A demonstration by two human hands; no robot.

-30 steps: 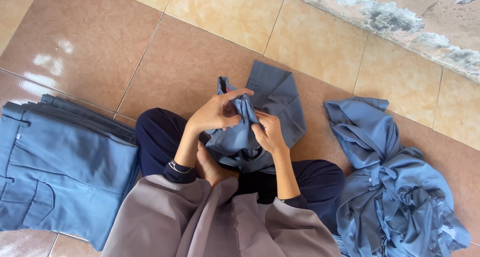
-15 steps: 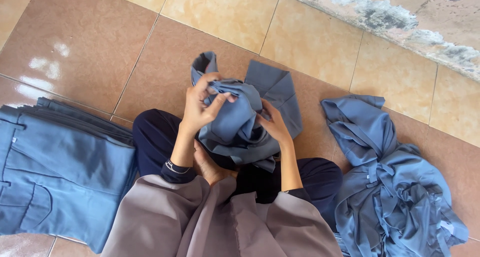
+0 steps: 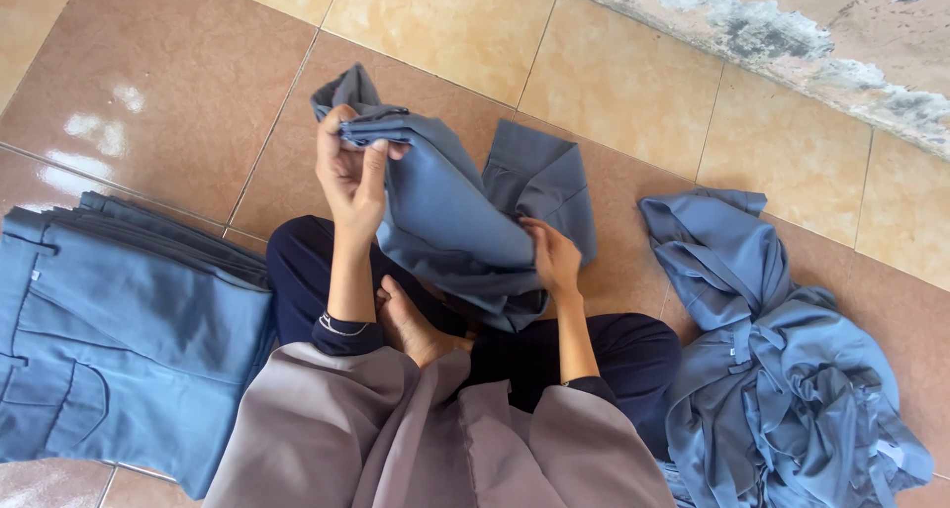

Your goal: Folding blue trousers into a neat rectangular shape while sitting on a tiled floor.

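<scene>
Blue garment (image 3: 450, 221) between both hands (gripped) — lap-level.

We grip a blue garment (image 3: 445, 211), left hand (image 3: 348, 172) raised, right hand (image 3: 554, 256) lower. Folded trousers (image 3: 119, 320) lie left; a crumpled pile (image 3: 782, 369) lies right.

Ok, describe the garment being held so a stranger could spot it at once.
On the tiled floor, between a flat stack of trousers and a crumpled heap, sits a person. The blue-grey garment is the only one lifted, pinched by the left hand and right hand.
</scene>
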